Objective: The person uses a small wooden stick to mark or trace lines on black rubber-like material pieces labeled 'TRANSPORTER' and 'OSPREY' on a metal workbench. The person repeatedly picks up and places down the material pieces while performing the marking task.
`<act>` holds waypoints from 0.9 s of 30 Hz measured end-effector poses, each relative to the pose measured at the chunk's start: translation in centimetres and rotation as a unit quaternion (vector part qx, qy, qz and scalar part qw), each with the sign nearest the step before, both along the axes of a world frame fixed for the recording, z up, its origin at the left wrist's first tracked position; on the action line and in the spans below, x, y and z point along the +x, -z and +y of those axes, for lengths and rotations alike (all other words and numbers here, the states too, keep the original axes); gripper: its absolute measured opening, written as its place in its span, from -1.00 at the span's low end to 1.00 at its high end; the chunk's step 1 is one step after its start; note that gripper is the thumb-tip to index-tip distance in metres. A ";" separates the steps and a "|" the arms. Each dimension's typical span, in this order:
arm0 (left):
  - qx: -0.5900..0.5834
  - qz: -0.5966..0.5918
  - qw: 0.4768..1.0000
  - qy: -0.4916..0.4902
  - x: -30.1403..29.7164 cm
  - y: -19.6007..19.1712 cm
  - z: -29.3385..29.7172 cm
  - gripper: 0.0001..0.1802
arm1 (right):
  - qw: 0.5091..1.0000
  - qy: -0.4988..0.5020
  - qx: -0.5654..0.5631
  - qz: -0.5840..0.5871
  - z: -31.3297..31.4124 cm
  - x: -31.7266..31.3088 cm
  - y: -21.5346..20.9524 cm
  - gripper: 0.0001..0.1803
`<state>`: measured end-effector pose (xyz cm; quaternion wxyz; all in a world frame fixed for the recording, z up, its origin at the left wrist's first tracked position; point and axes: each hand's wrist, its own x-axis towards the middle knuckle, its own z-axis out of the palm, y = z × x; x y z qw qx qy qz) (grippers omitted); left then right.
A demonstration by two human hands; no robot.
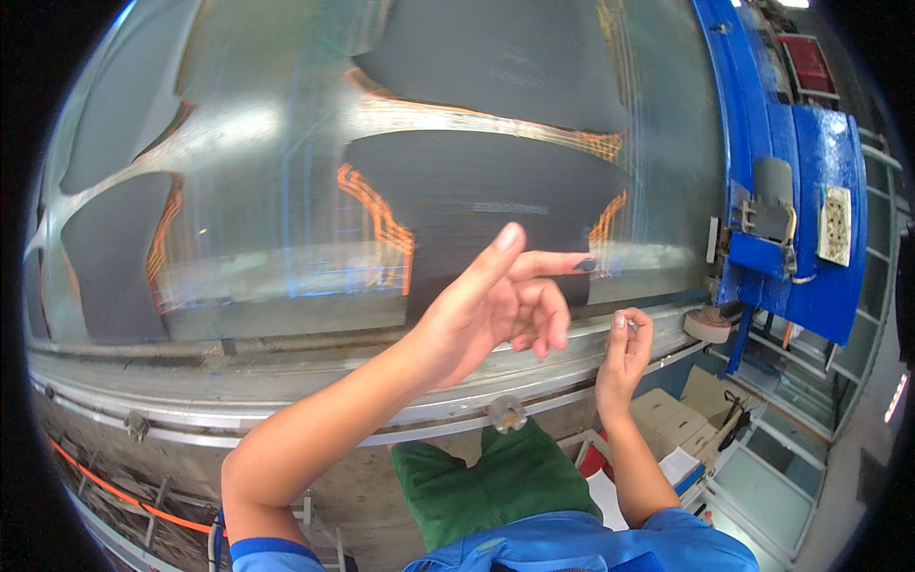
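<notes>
My left hand (500, 300) hovers over the near edge of a dark grey shirt-shaped panel (477, 186) on a long, shiny table (257, 229). Its thumb and index finger stretch apart, the other fingers half curl, and nothing is held. A dark smudge or small dark piece shows at the index fingertip; I cannot tell which. To its right, my right hand (626, 357) is raised beside the table's metal rail (457, 381). Its fingertips are pressed together, and whatever they might hold is too small to make out. Orange lines (381, 219) border the panel's curved sides.
More dark panels (119, 257) lie at the left and far side. A blue machine carriage (801, 219) stands at the table's right end, with a wheel (707, 325) by the rail. A clear round cup (508, 413) is at the near rail. Cardboard boxes (667, 419) stand lower right.
</notes>
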<state>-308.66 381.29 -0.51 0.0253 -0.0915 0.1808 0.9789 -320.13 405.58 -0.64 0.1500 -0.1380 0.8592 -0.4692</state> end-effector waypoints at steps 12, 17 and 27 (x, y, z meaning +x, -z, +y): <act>0.049 0.009 0.988 -0.148 -0.5 -0.1 -4.6 -0.07 | 0.996 0.024 -0.004 0.089 -4.0 -4.3 -1.6 -0.56; 0.088 0.032 0.977 -0.193 -0.6 0.1 -5.6 -0.11 | 0.990 -0.019 0.048 0.135 -7.2 -14.6 1.1 -0.52; 0.073 0.062 0.971 -0.217 0.4 0.4 -7.1 -0.06 | 0.987 -0.131 0.083 0.041 -11.1 -12.1 0.8 -0.55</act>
